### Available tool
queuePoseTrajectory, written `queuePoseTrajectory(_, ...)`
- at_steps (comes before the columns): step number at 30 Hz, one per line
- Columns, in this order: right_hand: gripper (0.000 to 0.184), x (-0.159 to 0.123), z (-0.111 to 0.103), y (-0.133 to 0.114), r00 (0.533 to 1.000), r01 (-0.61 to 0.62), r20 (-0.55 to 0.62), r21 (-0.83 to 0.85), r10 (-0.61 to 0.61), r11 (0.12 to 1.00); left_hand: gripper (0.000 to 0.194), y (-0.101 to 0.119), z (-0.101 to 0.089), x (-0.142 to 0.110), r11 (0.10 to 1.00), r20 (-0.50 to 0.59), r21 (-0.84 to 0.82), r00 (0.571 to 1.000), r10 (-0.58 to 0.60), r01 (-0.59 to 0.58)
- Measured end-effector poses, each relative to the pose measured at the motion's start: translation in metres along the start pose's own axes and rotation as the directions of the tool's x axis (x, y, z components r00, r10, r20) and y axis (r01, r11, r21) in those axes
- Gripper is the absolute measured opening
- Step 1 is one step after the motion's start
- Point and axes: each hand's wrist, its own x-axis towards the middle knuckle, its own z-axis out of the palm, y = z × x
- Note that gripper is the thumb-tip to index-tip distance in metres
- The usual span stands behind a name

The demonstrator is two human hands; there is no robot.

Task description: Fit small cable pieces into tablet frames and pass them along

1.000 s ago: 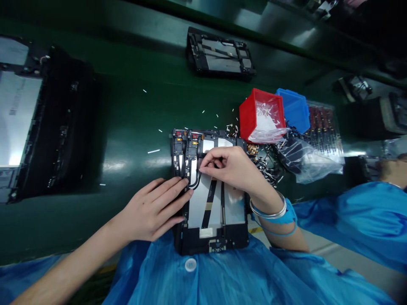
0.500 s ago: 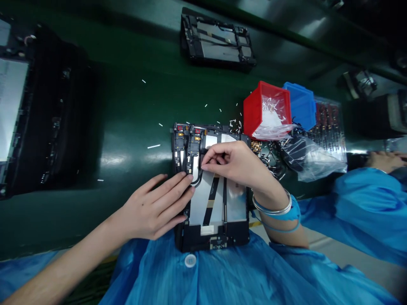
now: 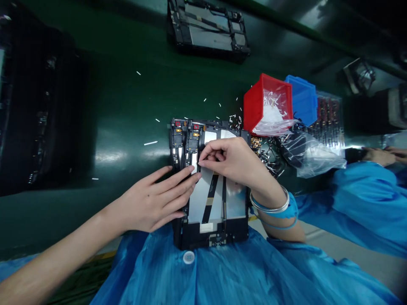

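Observation:
A black tablet frame (image 3: 210, 237) lies on the green bench right in front of me, with a silver panel (image 3: 200, 199) inside it. A dark ribbon cable (image 3: 210, 199) and a thinner one (image 3: 224, 199) run down the panel. Small camera modules (image 3: 182, 140) sit at the frame's far end. My right hand (image 3: 229, 161) is bent over the frame's upper part, fingertips together at the panel's edge; they hide whatever lies beneath. My left hand (image 3: 159, 199) rests with fingers apart on the frame's left side, holding nothing.
A red plastic bin (image 3: 267, 101) and a blue bin (image 3: 302, 99) stand beyond my right hand, beside a clear plastic bag (image 3: 318, 163) and a heap of small metal parts (image 3: 267, 152). Another frame (image 3: 206, 31) lies farther along the bench. A co-worker's hand (image 3: 378, 156) shows at right.
The whole view has shifted up and left. The curved black cable beside my right fingers no longer shows. My left fingers have spread and slid toward the panel.

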Motion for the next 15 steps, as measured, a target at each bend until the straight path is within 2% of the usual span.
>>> queuePoseTrajectory(10,0.007,-0.005,0.006,-0.002,0.998,0.012,-0.058,-0.046,-0.015,0.999,0.040,-0.002,-0.003,0.004,1.000,0.002,0.011,1.000,0.023,-0.023)
queuePoseTrajectory(11,0.005,-0.008,0.006,-0.002,0.996,0.018,-0.086,-0.058,-0.023,0.998,0.041,-0.001,-0.003,0.005,1.000,-0.005,0.008,1.000,0.007,-0.007)
queuePoseTrajectory(13,0.012,-0.016,0.007,-0.001,0.974,0.022,-0.224,-0.084,-0.040,0.996,0.043,-0.001,-0.002,0.010,1.000,-0.028,0.017,0.999,-0.026,0.026)
queuePoseTrajectory(15,0.021,-0.030,0.006,0.002,0.908,0.009,-0.417,-0.087,-0.045,0.996,0.041,-0.003,-0.001,0.018,0.997,-0.049,0.044,0.997,-0.054,0.056)
